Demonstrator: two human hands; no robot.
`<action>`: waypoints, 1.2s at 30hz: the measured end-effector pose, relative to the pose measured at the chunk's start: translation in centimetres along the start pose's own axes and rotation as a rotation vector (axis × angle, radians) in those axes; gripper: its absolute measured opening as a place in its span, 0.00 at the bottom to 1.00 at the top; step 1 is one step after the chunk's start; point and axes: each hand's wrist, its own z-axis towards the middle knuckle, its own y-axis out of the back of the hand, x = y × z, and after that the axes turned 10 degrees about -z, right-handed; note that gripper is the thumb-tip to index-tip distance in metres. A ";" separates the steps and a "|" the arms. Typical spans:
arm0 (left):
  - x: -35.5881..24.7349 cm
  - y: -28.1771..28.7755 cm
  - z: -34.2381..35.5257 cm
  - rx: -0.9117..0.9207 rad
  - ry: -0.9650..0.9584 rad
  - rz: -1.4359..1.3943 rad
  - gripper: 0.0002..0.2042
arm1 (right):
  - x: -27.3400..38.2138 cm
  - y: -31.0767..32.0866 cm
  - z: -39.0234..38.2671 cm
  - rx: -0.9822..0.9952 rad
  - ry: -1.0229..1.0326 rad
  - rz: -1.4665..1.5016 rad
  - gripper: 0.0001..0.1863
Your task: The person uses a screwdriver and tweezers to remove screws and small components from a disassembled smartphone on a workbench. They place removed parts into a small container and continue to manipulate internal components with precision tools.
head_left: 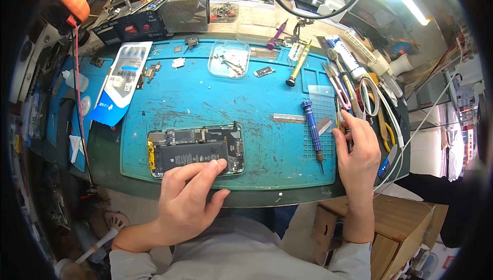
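Observation:
An opened smartphone (195, 152) lies on the blue work mat, its black battery, metal shields and a yellow flex part at the left end exposed. My left hand (190, 198) is over its near edge, fingers bent and thumb apart, holding nothing. The fingertips are at the battery's lower right corner; whether they touch it I cannot tell. My right hand (359, 149) is at the mat's right edge beside the upright tools, thumb and forefinger curled around a slim thing mostly hidden by the fingers. Left of it lies a blue screwdriver (311, 121).
Pink-handled tweezers (340, 92), scissors (371, 98) and yellow-handled pliers (389, 136) crowd the right side. A clear tray (229, 59) of small parts sits toward the back. A blue-white packet (120, 85) lies left; a yellow-green screwdriver (299, 64) lies back right.

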 end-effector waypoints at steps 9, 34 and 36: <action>-0.6 -0.4 0.3 0.022 0.000 0.107 0.34 | -1.0 -0.1 0.2 -0.017 0.039 0.041 0.19; -1.1 -0.4 1.2 -0.006 0.113 -0.001 0.34 | 9.9 -0.4 -1.3 0.102 0.355 0.477 0.09; -1.1 -0.5 1.3 -0.010 0.134 -0.022 0.34 | 10.3 -0.8 -1.4 0.118 0.345 0.485 0.09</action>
